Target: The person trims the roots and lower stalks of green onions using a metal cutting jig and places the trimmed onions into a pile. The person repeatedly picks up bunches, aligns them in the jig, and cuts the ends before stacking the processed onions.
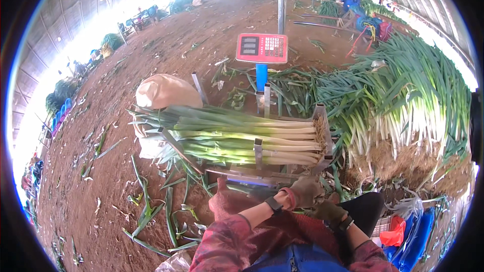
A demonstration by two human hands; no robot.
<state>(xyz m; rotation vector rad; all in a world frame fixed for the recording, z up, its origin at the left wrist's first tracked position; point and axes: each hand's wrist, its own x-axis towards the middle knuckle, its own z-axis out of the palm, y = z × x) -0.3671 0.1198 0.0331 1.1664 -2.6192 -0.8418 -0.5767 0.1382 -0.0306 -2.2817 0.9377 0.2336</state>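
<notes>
A bundle of long green onions (245,134) lies crosswise in a metal rack (258,155) before me, roots to the right and leaves to the left. My left hand (304,192), gloved and with a watch on its wrist, is just below the rack's near right end. Close against it, over my lap, is my right hand (328,211), also gloved. The fingers of both hands are bunched together and partly hidden, so whatever they may hold does not show. Behind the rack stands a red electronic scale display (261,48) on a blue post (261,77).
A large heap of green onions (401,102) stands at right. A pale sack (166,92) sits behind the leaf end. Loose leaves (145,207) litter the soil floor (113,151). Blue and red plastic material (393,232) lies by my right side. Another person (349,0) is farther back.
</notes>
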